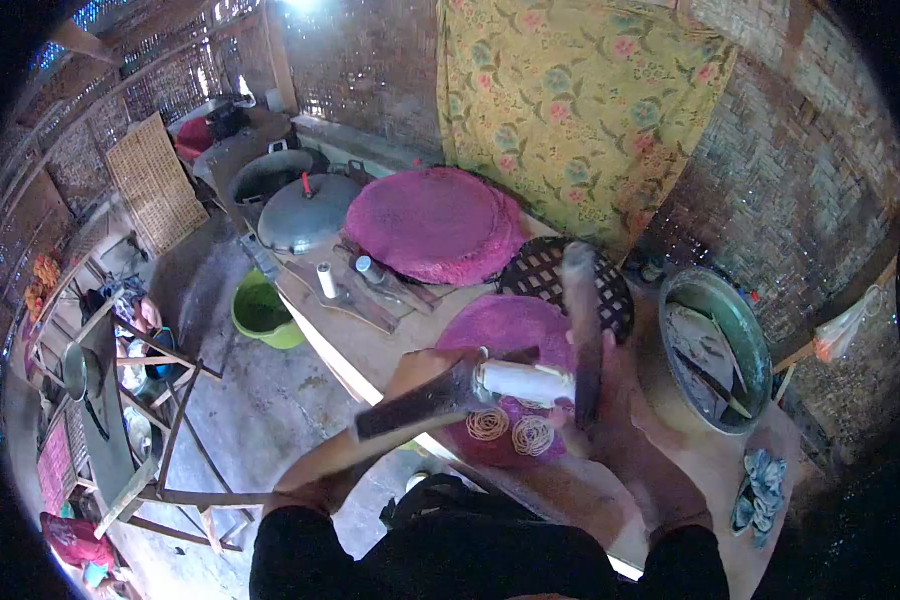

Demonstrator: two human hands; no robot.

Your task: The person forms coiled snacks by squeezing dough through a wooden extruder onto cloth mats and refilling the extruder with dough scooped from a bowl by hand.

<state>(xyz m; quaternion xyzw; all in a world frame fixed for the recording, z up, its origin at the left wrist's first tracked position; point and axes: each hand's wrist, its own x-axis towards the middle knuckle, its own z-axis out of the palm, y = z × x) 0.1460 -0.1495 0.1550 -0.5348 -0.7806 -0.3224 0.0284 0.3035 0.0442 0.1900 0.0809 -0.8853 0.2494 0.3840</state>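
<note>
A wooden hand press with a white cylinder [525,382] is held between my hands above the table. My left hand [425,370] is closed at its left part, by a dark wooden bar [410,412]. At the other end, my right hand [615,385] is closed around a second, upright wooden bar [583,320], partly blurred. Coils of thin pale strands [487,425] lie on a pink mat [500,315] just below the press. Another coil [533,436] sits beside them, and the press hides part of the mat.
A stack of round pink mats [435,225] stands at the back, next to a lidded pot [305,215]. On the right are a metal basin [755,330] and a crumpled cloth [758,490]. A black lattice tray [540,270] lies behind the press. A green tub [267,310] is on the floor.
</note>
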